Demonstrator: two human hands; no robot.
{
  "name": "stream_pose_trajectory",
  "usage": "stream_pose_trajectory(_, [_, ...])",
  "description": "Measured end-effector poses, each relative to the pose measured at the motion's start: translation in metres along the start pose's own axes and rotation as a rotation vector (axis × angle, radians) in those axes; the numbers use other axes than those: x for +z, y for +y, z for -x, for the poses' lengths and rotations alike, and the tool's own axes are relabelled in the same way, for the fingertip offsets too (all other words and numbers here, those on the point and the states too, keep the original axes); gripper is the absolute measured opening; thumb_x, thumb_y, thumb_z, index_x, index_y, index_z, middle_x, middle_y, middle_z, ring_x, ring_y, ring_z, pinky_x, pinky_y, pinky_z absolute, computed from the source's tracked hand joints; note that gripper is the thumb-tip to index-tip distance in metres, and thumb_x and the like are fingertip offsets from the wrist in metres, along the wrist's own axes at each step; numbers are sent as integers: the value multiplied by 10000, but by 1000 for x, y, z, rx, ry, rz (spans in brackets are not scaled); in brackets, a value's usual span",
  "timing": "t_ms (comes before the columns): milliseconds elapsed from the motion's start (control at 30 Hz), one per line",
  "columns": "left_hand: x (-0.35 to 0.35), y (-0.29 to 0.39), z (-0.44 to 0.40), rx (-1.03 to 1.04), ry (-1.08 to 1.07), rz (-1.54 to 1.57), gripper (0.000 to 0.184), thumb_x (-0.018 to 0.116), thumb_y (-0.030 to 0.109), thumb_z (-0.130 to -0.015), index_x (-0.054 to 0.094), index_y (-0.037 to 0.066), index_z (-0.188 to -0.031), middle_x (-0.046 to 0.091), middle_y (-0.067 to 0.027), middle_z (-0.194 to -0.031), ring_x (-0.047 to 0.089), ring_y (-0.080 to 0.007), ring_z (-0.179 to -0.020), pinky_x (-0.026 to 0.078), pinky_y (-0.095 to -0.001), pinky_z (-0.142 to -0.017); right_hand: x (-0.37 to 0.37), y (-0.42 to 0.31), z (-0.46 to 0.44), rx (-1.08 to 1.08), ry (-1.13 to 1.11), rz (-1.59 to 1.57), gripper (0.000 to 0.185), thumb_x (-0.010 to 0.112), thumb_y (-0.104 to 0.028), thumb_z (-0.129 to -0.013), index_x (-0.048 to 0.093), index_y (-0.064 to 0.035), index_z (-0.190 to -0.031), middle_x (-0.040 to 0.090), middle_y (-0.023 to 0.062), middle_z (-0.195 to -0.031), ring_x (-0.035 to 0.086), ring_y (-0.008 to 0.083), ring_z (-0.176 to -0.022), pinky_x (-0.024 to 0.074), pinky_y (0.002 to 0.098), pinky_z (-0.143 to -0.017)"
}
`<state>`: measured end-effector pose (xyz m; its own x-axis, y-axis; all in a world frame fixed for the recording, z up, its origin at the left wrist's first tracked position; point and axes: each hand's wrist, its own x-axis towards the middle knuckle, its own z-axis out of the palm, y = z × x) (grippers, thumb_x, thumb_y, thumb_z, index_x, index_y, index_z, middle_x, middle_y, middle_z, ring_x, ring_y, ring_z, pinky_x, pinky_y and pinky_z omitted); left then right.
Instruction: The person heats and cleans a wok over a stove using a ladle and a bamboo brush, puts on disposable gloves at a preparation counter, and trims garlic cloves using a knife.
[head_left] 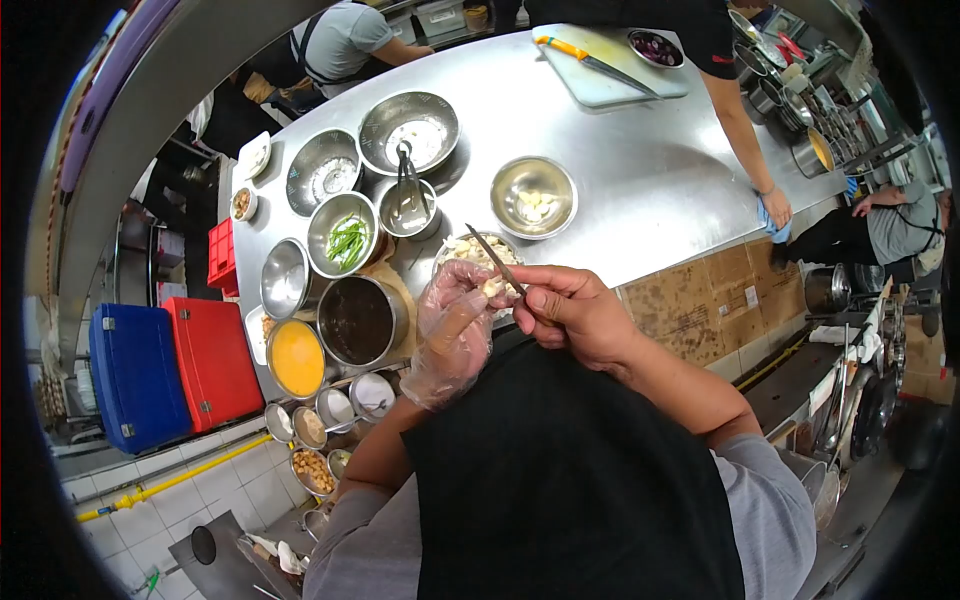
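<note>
Your gloved left hand (pixel 455 325) pinches a pale clove (pixel 493 288), likely to steady it against the small knife (pixel 487 247) your right hand (pixel 574 308) pinches between thumb and fingers.

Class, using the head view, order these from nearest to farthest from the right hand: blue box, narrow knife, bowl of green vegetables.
1. Narrow knife: in the right hand's grip.
2. Bowl of green vegetables: on the table, to the left.
3. Blue box: at the picture's far left.
</note>
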<state>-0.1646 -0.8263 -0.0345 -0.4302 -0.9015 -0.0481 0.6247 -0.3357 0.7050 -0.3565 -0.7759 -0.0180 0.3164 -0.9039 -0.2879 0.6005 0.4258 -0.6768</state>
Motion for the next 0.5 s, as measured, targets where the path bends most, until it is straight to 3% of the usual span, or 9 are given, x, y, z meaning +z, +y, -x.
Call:
stream_pose_trajectory(167, [-12, 0, -3, -20, -61, 124, 270, 652, 161, -927, 584, 0, -1133, 625, -122, -980, 596, -212, -941, 484, -380, -925, 4, -1, -5, 2, 44, 35, 379, 566, -104, -1086, 617, -91, -1462, 649, 46, -886, 421, 81, -614, 336, 225, -549])
stream_pose_trajectory(267, [-20, 3, -1, -64, -90, 202, 244, 678, 99, -909, 600, 1, -1118, 646, -132, -1022, 613, -227, -942, 497, -408, -933, 6, -1, -7, 11, 88, 45, 380, 562, -103, -1088, 613, -90, -1464, 648, 43, -886, 420, 80, -612, 336, 226, -546])
stream_pose_trajectory(367, [-30, 4, -2, -147, -77, 234, 274, 700, 138, -903, 605, 5, -1122, 646, -133, -1015, 607, -238, -939, 494, -407, -920, 7, -1, -11, 41, 105, 57, 375, 556, -100, -1089, 616, -89, -1459, 648, 43, -888, 420, 80, -611, 335, 229, -543])
stream_pose_trajectory(500, [-48, 2, -3, -339, -218, 487, 254, 658, 186, -927, 611, 16, -1109, 602, -89, -937, 554, -207, -866, 471, -364, -828, -1, 5, -26, 68, 138, 104, 383, 550, -99, -1088, 604, -96, -1467, 650, 42, -872, 392, 64, -584, 322, 222, -524])
